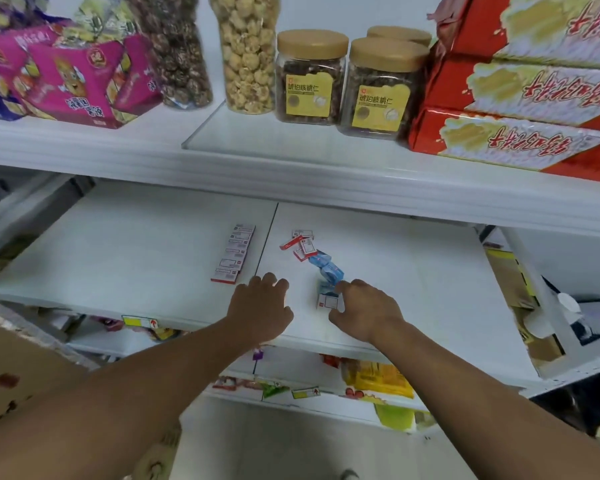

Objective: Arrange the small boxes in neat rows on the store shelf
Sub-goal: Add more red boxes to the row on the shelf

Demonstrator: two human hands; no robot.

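A person is reaching both hands onto the white shelf [136, 244] where the small boxes are lying. The job looks partly done. One neat row of boxes [234, 253] is already lying on the left side, just left of the thin seam in the shelf. Each box in it is lying flat with its long side going across, and the row itself is running from the front of the shelf toward the back, leaning a little to the right.

To the right of the seam, things are still messy. A small pile of red and white boxes [300, 244] is lying every which way near the back. Some blue boxes [326, 268] are trailing from that pile toward the front, tipped and turned at different angles.

The right hand [368, 311] is pinching a white box [328, 302] with a red mark, at the front end of the blue trail. The box is standing on its edge, with its face toward the camera. The left hand [260, 308] is open and empty, with fingers loosely curled, resting on the shelf between the neat row and the messy boxes.

I think the step now is picking up a loose box to start or grow a row. Next, that box probably needs turning flat and sliding in line with the others, edges matching.
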